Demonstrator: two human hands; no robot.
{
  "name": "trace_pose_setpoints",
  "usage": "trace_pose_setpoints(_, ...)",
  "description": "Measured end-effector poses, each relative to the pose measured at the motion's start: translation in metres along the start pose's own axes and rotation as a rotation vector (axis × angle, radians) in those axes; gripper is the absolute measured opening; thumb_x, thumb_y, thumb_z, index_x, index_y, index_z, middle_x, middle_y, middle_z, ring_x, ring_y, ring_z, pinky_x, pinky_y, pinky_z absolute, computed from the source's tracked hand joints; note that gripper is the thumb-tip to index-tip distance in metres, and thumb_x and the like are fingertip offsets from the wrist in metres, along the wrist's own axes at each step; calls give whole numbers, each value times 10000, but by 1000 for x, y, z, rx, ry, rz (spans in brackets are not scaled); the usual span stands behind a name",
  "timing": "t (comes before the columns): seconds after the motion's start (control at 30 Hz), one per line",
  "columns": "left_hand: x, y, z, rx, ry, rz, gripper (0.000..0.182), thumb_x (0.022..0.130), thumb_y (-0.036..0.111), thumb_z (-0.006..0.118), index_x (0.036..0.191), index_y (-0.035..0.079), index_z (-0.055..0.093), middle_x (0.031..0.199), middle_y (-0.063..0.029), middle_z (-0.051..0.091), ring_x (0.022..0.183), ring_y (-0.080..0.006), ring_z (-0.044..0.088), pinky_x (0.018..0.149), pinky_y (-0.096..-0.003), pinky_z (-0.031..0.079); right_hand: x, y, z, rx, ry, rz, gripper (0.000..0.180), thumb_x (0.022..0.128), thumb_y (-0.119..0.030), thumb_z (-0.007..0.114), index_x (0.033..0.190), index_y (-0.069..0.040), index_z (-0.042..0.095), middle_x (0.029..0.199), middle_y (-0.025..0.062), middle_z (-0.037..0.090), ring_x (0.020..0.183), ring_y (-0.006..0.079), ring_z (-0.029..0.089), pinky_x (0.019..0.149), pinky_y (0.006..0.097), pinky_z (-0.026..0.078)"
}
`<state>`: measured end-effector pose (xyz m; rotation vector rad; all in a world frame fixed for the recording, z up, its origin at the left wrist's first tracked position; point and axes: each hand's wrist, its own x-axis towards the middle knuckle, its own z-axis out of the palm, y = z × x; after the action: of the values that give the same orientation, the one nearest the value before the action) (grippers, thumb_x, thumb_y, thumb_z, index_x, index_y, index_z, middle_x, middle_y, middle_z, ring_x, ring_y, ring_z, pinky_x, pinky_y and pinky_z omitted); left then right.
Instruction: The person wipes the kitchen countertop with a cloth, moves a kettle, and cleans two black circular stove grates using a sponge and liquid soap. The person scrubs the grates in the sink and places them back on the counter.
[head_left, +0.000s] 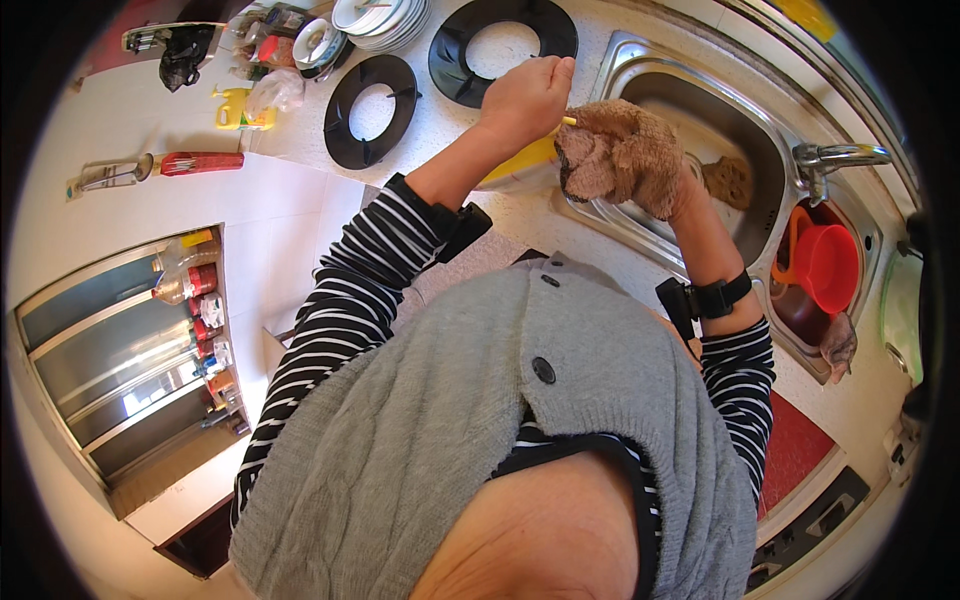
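Observation:
My left hand (529, 97) is closed in a fist over a yellow plastic item (529, 159), whose thin yellow end sticks out beside my wrist. Most of that item is hidden by my forearm and the cloth. A brown terry cloth (622, 154) covers the fingers of my right hand (681, 196), which holds it at the near left edge of the steel sink (637, 64). The cloth touches or nearly touches the yellow item; I cannot tell which. Another brown cloth or sponge (727, 182) lies in the sink's large basin.
Two black pan supports (371, 112) (457, 71) lie on the speckled counter, with stacked plates (390, 26) behind. A chrome faucet (840, 155) stands at the sink's right, above a small basin holding a red plastic bowl (825, 266). A rag (838, 345) hangs over its rim.

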<state>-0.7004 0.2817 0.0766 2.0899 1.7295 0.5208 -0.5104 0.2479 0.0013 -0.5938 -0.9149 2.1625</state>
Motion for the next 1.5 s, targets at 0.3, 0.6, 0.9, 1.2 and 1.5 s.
trace_pose_setpoints(0.3, 2, 8, -13, 42, -95, -54, 580, 964, 537, 386, 795, 58, 666, 749, -152, 649, 739, -360, 619, 668, -425, 475, -1, -3, 5, -21, -17, 13, 370, 990, -153, 447, 1311, 27, 488, 1174, 129, 629, 972, 216, 662, 740, 322, 597)
trace_pose_setpoints(0.6, 5, -15, -3, 169, -57, -96, 581, 960, 538, 353, 860, 77, 691, 851, -189, 675, 839, -410, 630, 740, -478, 489, -10, -8, 7, -193, -43, -102, 557, 725, -54, 691, 1265, -27, 557, 1168, 54, 622, 987, 176, 617, 845, 268, 522)
trace_pose_setpoints(0.9, 12, -22, -22, -82, -87, -154, 661, 925, 581, 415, 691, 10, 653, 687, -224, 629, 727, -413, 628, 666, -464, 476, -15, -11, 17, -622, 10, -300, 517, 737, -14, 672, 1245, -27, 576, 1139, 36, 616, 967, 147, 594, 848, 259, 511)
trace_pose_setpoints(1.2, 14, -31, -20, -92, -100, -184, 642, 926, 587, 400, 770, 27, 671, 777, -201, 665, 803, -394, 635, 744, -445, 487, -16, -17, 13, -821, 94, -432, 423, 853, -26, 590, 1274, -20, 554, 1097, 45, 617, 913, 136, 600, 699, 238, 540)
trace_pose_setpoints(1.5, 16, -46, -13, -13, -183, -216, 628, 940, 572, 370, 844, 35, 679, 860, -216, 668, 869, -416, 623, 790, -471, 471, -3, 1, -2, -201, 62, -92, 432, 829, -24, 632, 1251, -14, 544, 1136, 65, 613, 926, 164, 607, 746, 286, 562)
